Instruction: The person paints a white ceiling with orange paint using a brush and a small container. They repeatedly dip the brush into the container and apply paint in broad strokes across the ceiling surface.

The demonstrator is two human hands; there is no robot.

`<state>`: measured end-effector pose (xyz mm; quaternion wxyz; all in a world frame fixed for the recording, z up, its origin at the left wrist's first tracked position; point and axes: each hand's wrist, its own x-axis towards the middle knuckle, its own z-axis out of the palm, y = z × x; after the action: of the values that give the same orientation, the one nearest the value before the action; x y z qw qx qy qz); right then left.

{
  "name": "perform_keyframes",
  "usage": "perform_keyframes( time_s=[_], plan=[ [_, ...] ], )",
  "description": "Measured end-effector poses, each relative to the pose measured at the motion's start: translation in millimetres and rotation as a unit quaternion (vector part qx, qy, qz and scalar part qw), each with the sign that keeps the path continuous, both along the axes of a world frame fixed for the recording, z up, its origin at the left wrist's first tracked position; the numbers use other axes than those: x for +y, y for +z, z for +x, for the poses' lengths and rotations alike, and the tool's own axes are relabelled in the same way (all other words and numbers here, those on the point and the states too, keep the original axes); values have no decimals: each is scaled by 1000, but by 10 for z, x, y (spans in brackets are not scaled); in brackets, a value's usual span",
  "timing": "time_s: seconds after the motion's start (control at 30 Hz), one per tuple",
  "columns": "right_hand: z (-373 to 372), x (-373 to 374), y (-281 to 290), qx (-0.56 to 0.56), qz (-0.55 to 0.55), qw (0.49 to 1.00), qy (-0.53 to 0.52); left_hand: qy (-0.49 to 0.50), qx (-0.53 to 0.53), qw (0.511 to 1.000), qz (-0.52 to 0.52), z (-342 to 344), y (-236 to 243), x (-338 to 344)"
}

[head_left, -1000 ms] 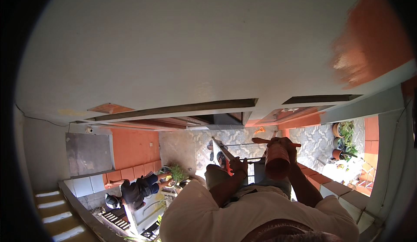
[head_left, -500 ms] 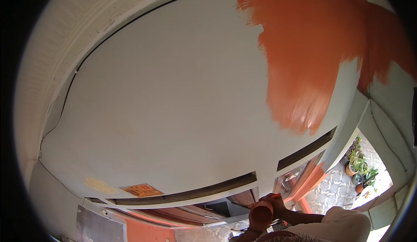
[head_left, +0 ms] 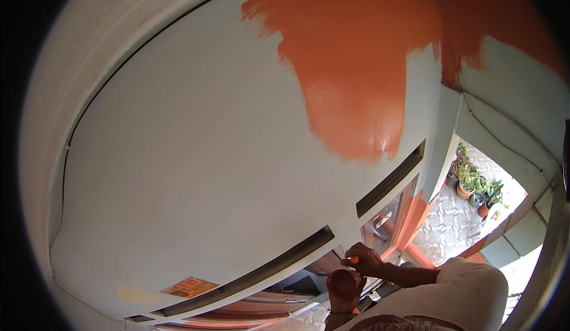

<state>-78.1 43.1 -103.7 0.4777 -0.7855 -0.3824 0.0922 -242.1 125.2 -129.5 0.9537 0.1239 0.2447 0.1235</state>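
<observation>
At the bottom of the view, my left hand (head_left: 344, 303) is wrapped round a reddish-brown cup (head_left: 343, 283), holding it from below. Just above and to the right of the cup is my right hand (head_left: 369, 262), its fingers closed on a paintbrush (head_left: 354, 260); little more than an orange end shows, and the bristles cannot be made out. Brush and cup look slightly apart. A broad orange paint patch (head_left: 356, 75) with ragged, streaked edges covers the upper right of the pale grey wall (head_left: 178, 165). Neither hand touches the wall.
Two dark slots (head_left: 392, 179) run low across the wall, above wooden frames. An orange poster (head_left: 190, 287) hangs lower left. A black cable (head_left: 119, 73) follows the wall's upper-left edge. Potted plants (head_left: 469, 182) stand on a patterned floor (head_left: 448, 227) beyond the opening at right.
My view has swung right, so the painted patch sits further left. The right hand has come up off the cup's side with the brush; the left hand still holds the cup.
</observation>
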Motion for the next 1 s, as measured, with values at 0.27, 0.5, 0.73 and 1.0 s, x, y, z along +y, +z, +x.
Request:
perform_keyframes(
  time_s=[0.27, 0.5, 0.73, 1.0],
  plan=[
    [246, -348, 356, 308, 37, 943, -120, -50, -147, 950, -270, 8, 296, 45],
    [61, -514, 128, 212, 50, 970, -111, -120, -176, 933, -291, 11, 231, -6],
    [-122, -408, -2, 8, -17, 995, 101, -116, -277, 902, -311, -81, 334, 75],
    [-369, -227, -48, 33, 63, 976, 206, -68, -275, 908, -308, -387, -231, 173]
  ],
)
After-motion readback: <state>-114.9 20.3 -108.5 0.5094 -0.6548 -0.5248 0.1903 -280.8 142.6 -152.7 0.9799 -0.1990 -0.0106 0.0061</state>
